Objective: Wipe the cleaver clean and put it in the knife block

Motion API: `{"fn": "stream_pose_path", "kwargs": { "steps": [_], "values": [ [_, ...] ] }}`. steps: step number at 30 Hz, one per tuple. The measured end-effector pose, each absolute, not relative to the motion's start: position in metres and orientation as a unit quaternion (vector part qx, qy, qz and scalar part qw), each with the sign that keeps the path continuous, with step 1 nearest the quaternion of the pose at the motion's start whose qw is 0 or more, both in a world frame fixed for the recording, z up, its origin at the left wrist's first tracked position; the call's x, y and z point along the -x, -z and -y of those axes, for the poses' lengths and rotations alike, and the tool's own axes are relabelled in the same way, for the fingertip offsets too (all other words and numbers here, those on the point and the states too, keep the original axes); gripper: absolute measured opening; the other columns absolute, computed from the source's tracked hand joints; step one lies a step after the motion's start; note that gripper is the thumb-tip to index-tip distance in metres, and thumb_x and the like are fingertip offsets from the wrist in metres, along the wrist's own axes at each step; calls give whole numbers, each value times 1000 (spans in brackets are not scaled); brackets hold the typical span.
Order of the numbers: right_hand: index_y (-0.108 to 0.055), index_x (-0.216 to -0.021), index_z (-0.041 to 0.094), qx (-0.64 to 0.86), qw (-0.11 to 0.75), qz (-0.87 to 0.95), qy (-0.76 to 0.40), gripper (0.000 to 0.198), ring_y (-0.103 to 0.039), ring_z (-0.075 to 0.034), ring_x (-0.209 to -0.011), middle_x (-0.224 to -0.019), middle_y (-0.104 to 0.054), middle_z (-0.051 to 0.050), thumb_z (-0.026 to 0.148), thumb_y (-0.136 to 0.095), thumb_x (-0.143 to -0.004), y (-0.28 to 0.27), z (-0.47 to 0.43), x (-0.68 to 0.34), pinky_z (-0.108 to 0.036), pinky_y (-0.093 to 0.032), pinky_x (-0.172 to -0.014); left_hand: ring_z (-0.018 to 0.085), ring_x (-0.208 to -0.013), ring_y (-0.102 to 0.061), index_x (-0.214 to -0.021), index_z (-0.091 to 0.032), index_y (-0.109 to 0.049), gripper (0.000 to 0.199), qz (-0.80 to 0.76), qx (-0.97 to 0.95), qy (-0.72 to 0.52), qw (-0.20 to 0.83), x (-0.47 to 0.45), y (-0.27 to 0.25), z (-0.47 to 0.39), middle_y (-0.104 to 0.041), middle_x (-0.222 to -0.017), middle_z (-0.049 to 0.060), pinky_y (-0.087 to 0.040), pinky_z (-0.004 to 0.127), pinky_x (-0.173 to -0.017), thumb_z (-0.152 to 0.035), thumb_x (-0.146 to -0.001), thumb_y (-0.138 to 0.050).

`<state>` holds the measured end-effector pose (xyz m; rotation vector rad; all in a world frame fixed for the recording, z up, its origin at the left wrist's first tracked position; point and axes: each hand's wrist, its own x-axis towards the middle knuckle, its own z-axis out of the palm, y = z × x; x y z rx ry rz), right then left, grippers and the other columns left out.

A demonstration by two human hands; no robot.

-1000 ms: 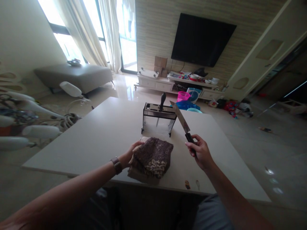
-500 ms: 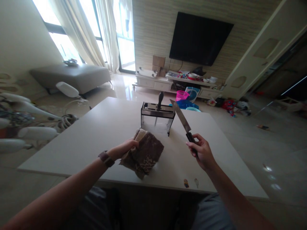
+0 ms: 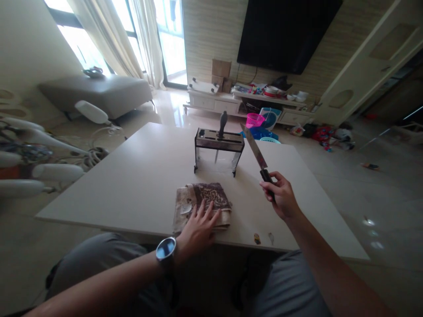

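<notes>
My left hand [image 3: 199,224] lies flat with fingers spread on a folded brown and beige patterned towel [image 3: 211,196], near the table's front edge. In my right hand [image 3: 280,193] is a kitchen knife [image 3: 254,145], gripped by its black handle, its blade pointing up and away to the left above the table. Behind the towel stands a knife block [image 3: 220,140] with a dark slotted top and clear sides. One knife with a black handle [image 3: 223,124] sits upright in it, its blade visible through the clear side.
The white table [image 3: 142,176] spreads around both hands. Two small flat items, one a yellow and dark sticker-like piece [image 3: 257,239], lie by its front edge. Beyond stand a pink basket [image 3: 255,119] and a low TV cabinet [image 3: 228,105]. White lamp-like shapes [image 3: 59,171] are at the left.
My left hand has put the towel down on the table, let go of it and turned palm down onto it. The knife stays in my right hand, in much the same pose.
</notes>
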<state>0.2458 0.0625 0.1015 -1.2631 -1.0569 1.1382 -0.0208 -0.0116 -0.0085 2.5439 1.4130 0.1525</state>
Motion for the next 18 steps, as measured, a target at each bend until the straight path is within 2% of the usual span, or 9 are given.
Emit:
{"fn": "stream_pose_path", "kwargs": {
  "steps": [1,3,4,5,7,9,13,15,18],
  "values": [
    [-57,-83,23,529,539,443,-482,43,-42,-7,-43,-54,-56,8,33,-91,-58,-102,-63,-245,-17,-27,-35,49,-157,-28,-156,-20,-49,74,-477,-866,-70,131,25,7,12,-38,-169,22,-33,69,-119,-30,-86,-68],
    [-56,-83,23,526,538,441,-490,43,-42,-6,-43,-55,-56,8,32,-91,-58,-102,-63,-245,-17,-26,-36,40,-145,-49,-138,-22,-64,44,-488,-849,-104,176,40,-3,4,-58,-153,18,-45,57,-114,-28,-94,-60],
    [-56,-83,24,524,537,440,-493,43,-42,-6,-44,-55,-57,8,32,-91,-58,-102,-63,-245,-17,-26,-36,36,-133,-59,-132,-20,-66,38,-505,-834,-117,186,51,-9,-2,-66,-140,17,-50,52,-108,-24,-95,-57],
    [-56,-82,24,522,537,440,-495,43,-42,-6,-44,-55,-57,8,32,-91,-58,-103,-63,-244,-17,-26,-36,34,-126,-62,-131,-18,-66,39,-518,-826,-127,183,61,-14,-9,-69,-133,17,-51,49,-105,-21,-93,-58],
    [-56,-82,24,519,536,444,-497,43,-41,-6,-43,-55,-56,8,32,-91,-58,-103,-63,-244,-17,-26,-36,33,-124,-60,-128,-18,-67,45,-488,-844,-124,184,77,-19,-21,-67,-131,15,-52,46,-104,-17,-83,-68],
    [-56,-81,24,517,534,448,-497,44,-40,-6,-43,-55,-56,8,33,-91,-58,-103,-62,-243,-17,-26,-36,32,-121,-59,-123,-20,-69,44,-467,-859,-120,171,84,-18,-28,-66,-128,13,-51,44,-102,-16,-79,-72],
    [-56,-81,24,516,530,454,-497,43,-41,-6,-42,-54,-56,8,33,-91,-58,-103,-61,-241,-18,-25,-36,29,-113,-60,-102,-18,-72,19,-469,-870,-117,98,77,-19,-30,-69,-113,12,-49,44,-100,-12,-90,-60],
    [-57,-81,24,514,531,458,-494,42,-41,-6,-41,-53,-55,8,34,-90,-59,-103,-61,-241,-18,-26,-36,28,-110,-60,-96,-19,-71,17,-462,-875,-124,69,76,-28,-29,-70,-108,12,-48,44,-98,-11,-93,-57],
    [-57,-80,23,512,536,456,-494,40,-41,-6,-42,-53,-55,8,33,-90,-59,-104,-60,-243,-18,-26,-36,27,-108,-60,-99,-20,-71,16,-403,-904,-132,49,86,-45,-23,-70,-108,10,-46,43,-95,-14,-95,-57]
  ]
}}
